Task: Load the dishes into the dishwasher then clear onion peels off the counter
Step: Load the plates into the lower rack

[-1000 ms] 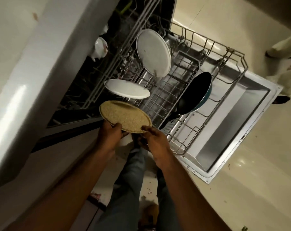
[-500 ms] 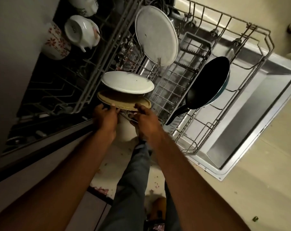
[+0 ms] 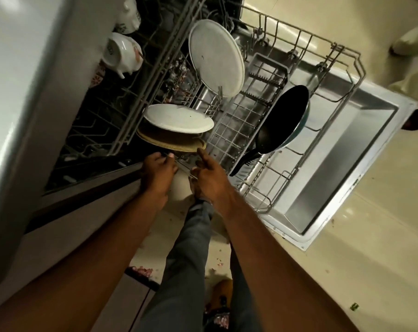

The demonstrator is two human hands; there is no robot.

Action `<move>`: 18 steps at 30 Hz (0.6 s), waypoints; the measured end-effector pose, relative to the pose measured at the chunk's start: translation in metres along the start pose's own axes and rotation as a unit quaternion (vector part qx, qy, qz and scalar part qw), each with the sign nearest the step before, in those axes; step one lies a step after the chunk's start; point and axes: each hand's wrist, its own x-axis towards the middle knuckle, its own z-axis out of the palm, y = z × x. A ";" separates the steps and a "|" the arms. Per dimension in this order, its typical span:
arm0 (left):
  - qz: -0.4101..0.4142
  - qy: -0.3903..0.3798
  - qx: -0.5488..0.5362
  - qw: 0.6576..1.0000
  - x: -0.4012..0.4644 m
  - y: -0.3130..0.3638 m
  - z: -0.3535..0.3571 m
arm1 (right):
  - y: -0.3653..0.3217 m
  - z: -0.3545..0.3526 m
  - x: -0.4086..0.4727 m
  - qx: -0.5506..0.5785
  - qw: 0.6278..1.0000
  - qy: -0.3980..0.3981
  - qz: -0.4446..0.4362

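Below tan plate [image 3: 172, 143]: left hand [image 3: 156, 172], right hand [image 3: 209, 174], grips loose, empty.

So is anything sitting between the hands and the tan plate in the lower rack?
Nothing visible. The tan plate sits in the lower rack under a white plate; its near edge faces the left hand and right hand with only open space between.

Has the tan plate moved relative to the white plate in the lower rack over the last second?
Yes. The tan plate went from in front of the white plate, held clear, to tucked just beneath it in the lower rack.
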 end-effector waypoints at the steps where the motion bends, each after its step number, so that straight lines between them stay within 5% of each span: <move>1: 0.003 -0.014 0.005 1.000 -0.016 0.000 0.000 | 0.001 -0.004 -0.012 -0.019 1.000 0.006 -0.010; 8: 0.038 -0.079 0.027 0.996 -0.139 0.013 -0.021 | -0.015 -0.021 -0.119 -0.092 0.994 0.014 -0.057; 18: 0.174 -0.069 0.000 0.982 -0.296 0.041 -0.087 | -0.050 -0.012 -0.272 -0.242 0.947 -0.032 -0.209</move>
